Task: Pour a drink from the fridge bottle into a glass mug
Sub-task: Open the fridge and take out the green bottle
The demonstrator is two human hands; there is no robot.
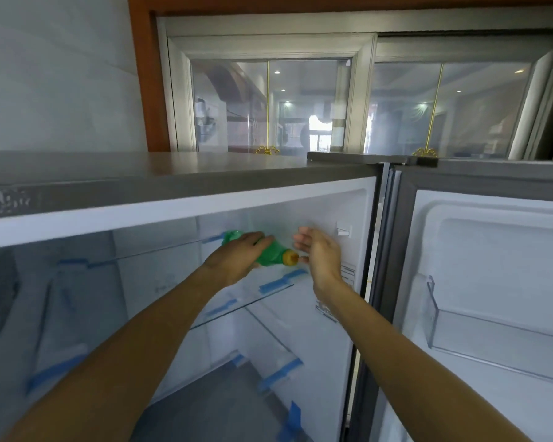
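A green plastic bottle (270, 255) with a yellow cap lies tilted on its side inside the open fridge, above the top glass shelf (268, 298), with its cap pointing right. My left hand (237, 255) grips the bottle's body from above. My right hand (320, 252) hovers just right of the cap, with its fingers straight and spread and nothing in them. No glass mug is in view.
The fridge's door (492, 282) stands open at the right, with a clear door bin (460, 333). Blue tape strips (276, 283) mark the glass shelves' edges. The fridge's right inner wall (348, 266) is close to my right hand. A glass-fronted cabinet (300, 106) rises behind.
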